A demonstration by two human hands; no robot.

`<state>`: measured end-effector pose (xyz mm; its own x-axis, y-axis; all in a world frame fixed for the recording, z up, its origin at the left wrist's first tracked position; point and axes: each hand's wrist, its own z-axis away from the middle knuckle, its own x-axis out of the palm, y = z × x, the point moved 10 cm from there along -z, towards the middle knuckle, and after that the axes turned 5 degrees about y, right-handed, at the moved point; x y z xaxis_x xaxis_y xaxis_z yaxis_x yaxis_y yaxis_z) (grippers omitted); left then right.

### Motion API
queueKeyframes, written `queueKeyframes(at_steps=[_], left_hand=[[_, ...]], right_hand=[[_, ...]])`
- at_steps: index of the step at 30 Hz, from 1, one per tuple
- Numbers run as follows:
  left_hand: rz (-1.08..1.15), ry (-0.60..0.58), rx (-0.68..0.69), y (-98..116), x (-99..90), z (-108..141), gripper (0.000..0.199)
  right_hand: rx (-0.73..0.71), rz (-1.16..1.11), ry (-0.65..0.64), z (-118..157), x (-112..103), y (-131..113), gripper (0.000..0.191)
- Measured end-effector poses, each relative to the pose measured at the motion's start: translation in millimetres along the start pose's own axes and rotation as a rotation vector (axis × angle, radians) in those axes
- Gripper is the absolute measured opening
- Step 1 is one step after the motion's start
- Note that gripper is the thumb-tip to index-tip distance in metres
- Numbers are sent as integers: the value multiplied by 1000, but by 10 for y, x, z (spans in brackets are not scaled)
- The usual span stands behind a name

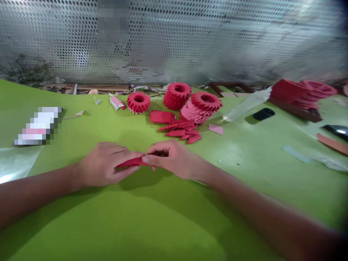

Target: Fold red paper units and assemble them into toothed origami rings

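Observation:
My left hand [104, 165] is closed around one end of a strip of folded red paper pieces [130, 162]. At the strip's other end my right hand [171, 157] pinches it between thumb and fingers; part of the strip is hidden by the fingers. Just beyond my hands lies a loose pile of folded red paper pieces [181, 130], beside a stack of flat red paper [162, 116]. Behind stand a small red paper ring [138, 102], a taller red ring stack [177, 96] and a red-and-pink ring stack [201, 107].
A pixelated phone-like object [39, 125] lies at the left. To the right are a clear bottle [247, 104], a black cap [263, 114] and red folded paper in a brown tray [296, 108]. Paper scraps [215, 129] dot the green table [136, 224]. A perforated metal panel [163, 43] stands behind.

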<state>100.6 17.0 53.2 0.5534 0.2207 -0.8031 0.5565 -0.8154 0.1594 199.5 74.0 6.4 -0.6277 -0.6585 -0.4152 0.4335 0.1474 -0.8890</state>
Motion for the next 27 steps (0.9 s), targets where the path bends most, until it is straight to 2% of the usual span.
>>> queueKeyframes(at_steps=[5,9,13,15,17,20,21,23,24,27], left_hand=[[11,-17,-144,-138,-7,-12,25],[-105,-146,-159,-107,101,-22,40],[-185,-241,-160,-114,206,6,36],[-172,-239,-177,-152,211,11,34],[-174,-242,-199,-198,206,11,33],[-202,-266,-208,-227,202,1,33],[-205,-275,-209,-228,205,-2,33],[-201,-289,-222,-233,213,-2,32],[-198,-293,-231,-239,218,0,31],[-185,-305,-256,-263,241,11,31]], right_hand=[[16,28,-2,-2,-22,28,45],[25,83,15,2,66,19,48],[12,148,29,4,81,-9,48],[-44,214,67,7,-45,-65,47],[-119,329,185,20,-314,-143,45],[-239,622,553,130,-909,-308,34],[-272,727,631,165,-1045,-344,27],[-341,889,621,153,-1152,-349,22],[-368,938,565,120,-1153,-318,24],[-331,1035,406,0,-1133,-135,30]])
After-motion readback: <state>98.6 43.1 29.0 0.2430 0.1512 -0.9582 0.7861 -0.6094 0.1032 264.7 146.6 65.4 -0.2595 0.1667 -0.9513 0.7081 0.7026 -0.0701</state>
